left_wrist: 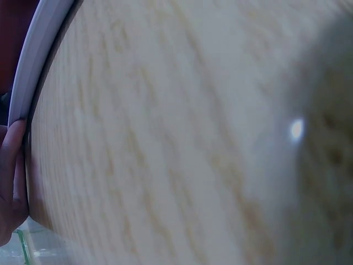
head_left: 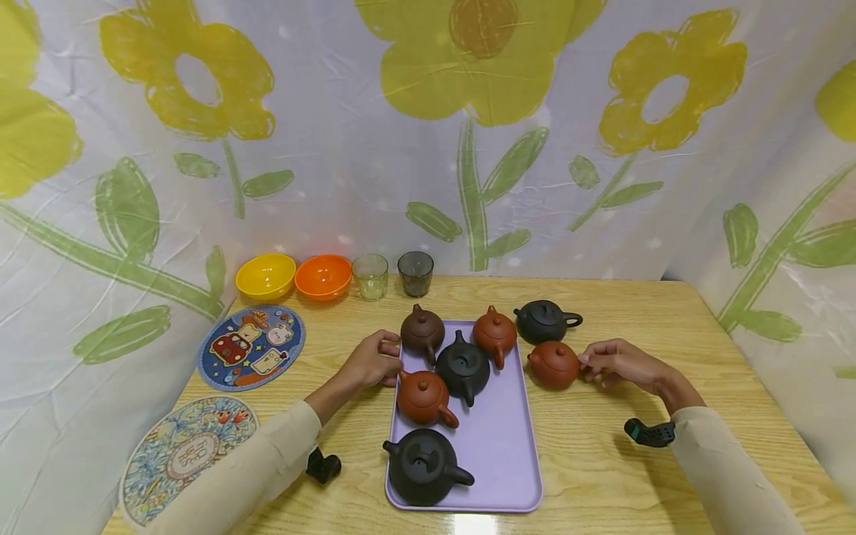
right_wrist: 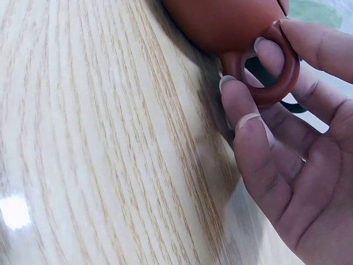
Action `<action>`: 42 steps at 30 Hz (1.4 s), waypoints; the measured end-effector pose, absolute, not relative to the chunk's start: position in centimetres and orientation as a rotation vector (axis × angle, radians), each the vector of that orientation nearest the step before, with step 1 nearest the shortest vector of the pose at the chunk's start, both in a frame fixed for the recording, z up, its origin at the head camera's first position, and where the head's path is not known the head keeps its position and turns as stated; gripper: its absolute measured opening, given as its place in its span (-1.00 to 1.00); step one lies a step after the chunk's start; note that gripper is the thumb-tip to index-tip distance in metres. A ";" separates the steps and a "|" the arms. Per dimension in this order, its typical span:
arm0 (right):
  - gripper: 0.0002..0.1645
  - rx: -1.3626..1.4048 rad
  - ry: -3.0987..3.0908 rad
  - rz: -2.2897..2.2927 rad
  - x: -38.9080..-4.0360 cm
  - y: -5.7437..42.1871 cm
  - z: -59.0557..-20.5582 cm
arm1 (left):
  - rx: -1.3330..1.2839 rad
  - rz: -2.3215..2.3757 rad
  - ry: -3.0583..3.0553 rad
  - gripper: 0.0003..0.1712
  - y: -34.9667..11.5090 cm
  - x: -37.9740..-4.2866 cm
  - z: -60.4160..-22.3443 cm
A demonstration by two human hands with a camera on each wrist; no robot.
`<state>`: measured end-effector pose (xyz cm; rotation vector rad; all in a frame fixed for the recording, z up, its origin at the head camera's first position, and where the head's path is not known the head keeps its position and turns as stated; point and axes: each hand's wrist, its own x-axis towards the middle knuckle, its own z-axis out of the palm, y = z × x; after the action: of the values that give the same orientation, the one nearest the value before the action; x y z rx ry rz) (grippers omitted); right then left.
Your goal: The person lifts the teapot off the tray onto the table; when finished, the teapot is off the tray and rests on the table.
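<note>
My right hand point(head_left: 625, 364) pinches the ring handle point(right_wrist: 288, 83) of a reddish-brown clay teapot point(head_left: 553, 365) beside the tray's right edge. In the right wrist view, the fingers curl through and around that ring. At the left, my left hand point(head_left: 371, 360) grips the rim of a lilac tray point(head_left: 504, 453); the left wrist view catches only its fingers point(left_wrist: 12, 152) against the rim. On the tray are a dark brown teapot point(head_left: 423, 331), two reddish-brown teapots point(head_left: 495, 332) point(head_left: 423, 399), a black teapot point(head_left: 461, 369) in the middle and a larger black teapot point(head_left: 423, 468) at the near end.
Another black teapot point(head_left: 543, 321) stands right of the tray's far end. Along the back are a yellow bowl point(head_left: 266, 278), an orange bowl point(head_left: 324, 279), a greenish glass point(head_left: 371, 278) and a grey glass point(head_left: 416, 275). Two oval placemats point(head_left: 284, 371) point(head_left: 154, 453) lie at left.
</note>
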<state>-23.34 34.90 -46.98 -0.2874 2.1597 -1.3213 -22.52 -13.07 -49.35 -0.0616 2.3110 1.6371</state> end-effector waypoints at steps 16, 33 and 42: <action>-0.41 -0.154 2.320 -1.340 -22.5 35.2 -46.4 | -0.069 1.646 2.322 -0.40 -13.0 -22.5 -49.3; -0.50 -0.245 2.515 -1.381 -19.2 33.3 -42.7 | -0.066 1.657 2.312 -0.40 -13.0 -22.4 -49.3; -0.62 -0.409 2.430 -1.393 -17.5 29.3 -42.0 | -0.038 1.665 2.310 -0.40 -13.0 -22.4 -49.6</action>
<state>-17.52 29.27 -41.98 -0.4090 2.4305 -1.3926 -22.38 -13.03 -49.58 -0.0375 2.3098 1.6650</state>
